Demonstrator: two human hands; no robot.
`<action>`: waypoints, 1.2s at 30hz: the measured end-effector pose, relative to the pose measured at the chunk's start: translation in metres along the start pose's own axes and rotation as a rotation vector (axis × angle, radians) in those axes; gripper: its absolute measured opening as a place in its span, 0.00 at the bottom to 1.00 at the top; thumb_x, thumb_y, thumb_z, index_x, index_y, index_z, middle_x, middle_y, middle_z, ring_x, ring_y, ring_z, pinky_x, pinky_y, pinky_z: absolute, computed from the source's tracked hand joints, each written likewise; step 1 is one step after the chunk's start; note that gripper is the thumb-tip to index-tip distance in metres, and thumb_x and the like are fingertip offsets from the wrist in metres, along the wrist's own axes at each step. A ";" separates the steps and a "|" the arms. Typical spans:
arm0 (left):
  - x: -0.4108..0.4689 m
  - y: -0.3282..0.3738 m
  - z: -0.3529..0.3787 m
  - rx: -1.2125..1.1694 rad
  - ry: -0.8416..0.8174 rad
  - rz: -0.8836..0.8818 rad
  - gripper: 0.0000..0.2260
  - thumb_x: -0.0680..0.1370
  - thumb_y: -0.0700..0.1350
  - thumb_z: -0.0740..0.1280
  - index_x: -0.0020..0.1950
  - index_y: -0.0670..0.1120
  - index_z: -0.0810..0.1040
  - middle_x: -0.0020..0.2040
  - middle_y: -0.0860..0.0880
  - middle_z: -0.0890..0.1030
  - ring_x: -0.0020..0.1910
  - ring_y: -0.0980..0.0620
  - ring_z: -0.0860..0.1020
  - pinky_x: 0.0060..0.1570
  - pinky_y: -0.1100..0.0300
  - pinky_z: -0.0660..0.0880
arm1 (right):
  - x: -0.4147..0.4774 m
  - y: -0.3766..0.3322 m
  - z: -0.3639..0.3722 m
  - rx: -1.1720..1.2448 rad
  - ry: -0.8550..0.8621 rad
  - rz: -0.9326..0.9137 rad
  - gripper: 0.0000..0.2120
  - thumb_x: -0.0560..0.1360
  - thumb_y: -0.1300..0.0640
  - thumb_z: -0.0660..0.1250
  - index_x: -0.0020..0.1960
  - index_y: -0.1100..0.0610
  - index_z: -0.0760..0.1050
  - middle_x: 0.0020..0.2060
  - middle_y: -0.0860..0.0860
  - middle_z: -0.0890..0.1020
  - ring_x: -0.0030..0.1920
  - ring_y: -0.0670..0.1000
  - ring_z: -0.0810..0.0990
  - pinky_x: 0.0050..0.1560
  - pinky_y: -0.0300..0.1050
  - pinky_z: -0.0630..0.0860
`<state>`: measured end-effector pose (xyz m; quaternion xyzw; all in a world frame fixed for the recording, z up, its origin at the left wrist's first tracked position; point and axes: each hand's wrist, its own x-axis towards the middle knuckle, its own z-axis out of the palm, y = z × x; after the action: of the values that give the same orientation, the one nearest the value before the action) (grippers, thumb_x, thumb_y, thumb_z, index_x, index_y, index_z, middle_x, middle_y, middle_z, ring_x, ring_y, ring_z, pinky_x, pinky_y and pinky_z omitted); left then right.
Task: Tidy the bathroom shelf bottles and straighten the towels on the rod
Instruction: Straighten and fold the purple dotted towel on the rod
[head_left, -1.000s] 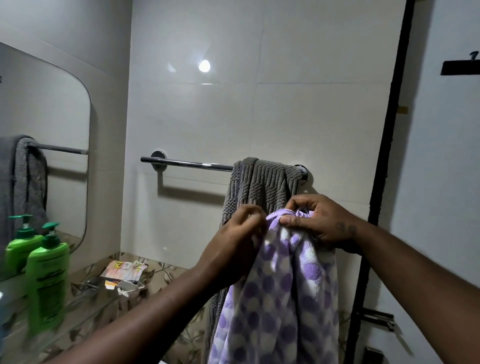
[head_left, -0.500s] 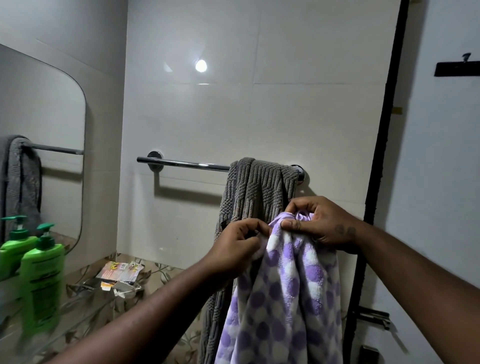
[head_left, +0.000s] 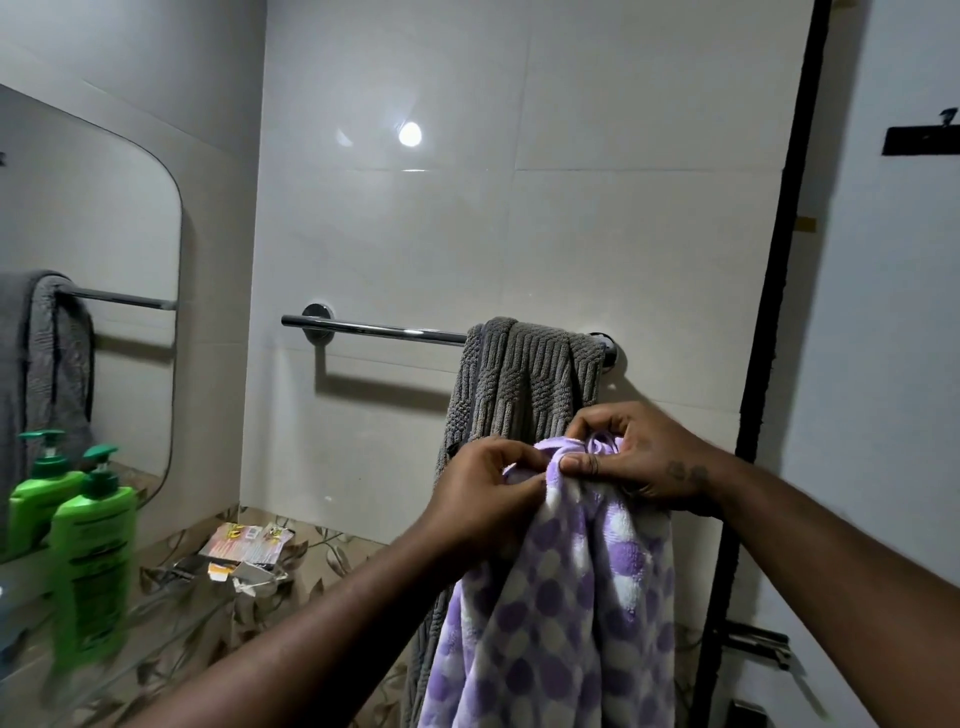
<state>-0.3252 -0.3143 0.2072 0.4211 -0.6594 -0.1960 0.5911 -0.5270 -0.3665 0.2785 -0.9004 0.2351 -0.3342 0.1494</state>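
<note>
Purple-dotted towel (head_left: 561, 597) hangs bunched from both hands, in front of the grey towel (head_left: 524, 384) crammed at the right end of the rod (head_left: 374, 328); left half of rod bare. To do it well: probably find the top hem, spread hands apart, drape evenly over the bare section. Left hand (head_left: 483, 499) pinches the top edge, right hand (head_left: 639, 452) clenched on the gathered corner, both arms extended forward. Green bottle (head_left: 93, 561) on the shelf, far left.

Glossy chrome rod (head_left: 384, 329), ribbed grey cloth towel (head_left: 530, 379), fluffy purple-dotted towel (head_left: 561, 613), shiny tiles (head_left: 467, 234).
</note>
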 end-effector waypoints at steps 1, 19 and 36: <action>-0.001 0.002 -0.001 -0.110 -0.050 -0.047 0.06 0.72 0.49 0.76 0.44 0.47 0.88 0.49 0.44 0.86 0.46 0.50 0.83 0.49 0.48 0.80 | -0.001 0.000 -0.001 0.024 -0.003 0.007 0.14 0.71 0.43 0.77 0.46 0.54 0.83 0.41 0.53 0.85 0.41 0.51 0.81 0.46 0.54 0.77; -0.013 -0.023 -0.023 -0.153 -0.445 -0.183 0.14 0.74 0.55 0.76 0.37 0.45 0.82 0.35 0.48 0.78 0.34 0.50 0.73 0.33 0.59 0.66 | -0.005 0.009 -0.023 -0.058 0.056 0.037 0.11 0.71 0.45 0.78 0.44 0.52 0.83 0.41 0.50 0.85 0.42 0.44 0.81 0.46 0.47 0.77; 0.015 -0.001 -0.013 0.137 0.011 0.115 0.12 0.68 0.46 0.69 0.35 0.40 0.70 0.31 0.53 0.67 0.32 0.57 0.64 0.33 0.56 0.60 | 0.002 -0.014 0.013 0.269 0.129 0.141 0.12 0.72 0.60 0.78 0.47 0.56 0.75 0.35 0.54 0.82 0.33 0.47 0.75 0.36 0.41 0.72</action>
<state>-0.3114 -0.3237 0.2187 0.4233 -0.6910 -0.1138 0.5748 -0.5126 -0.3544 0.2758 -0.8301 0.2601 -0.4085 0.2763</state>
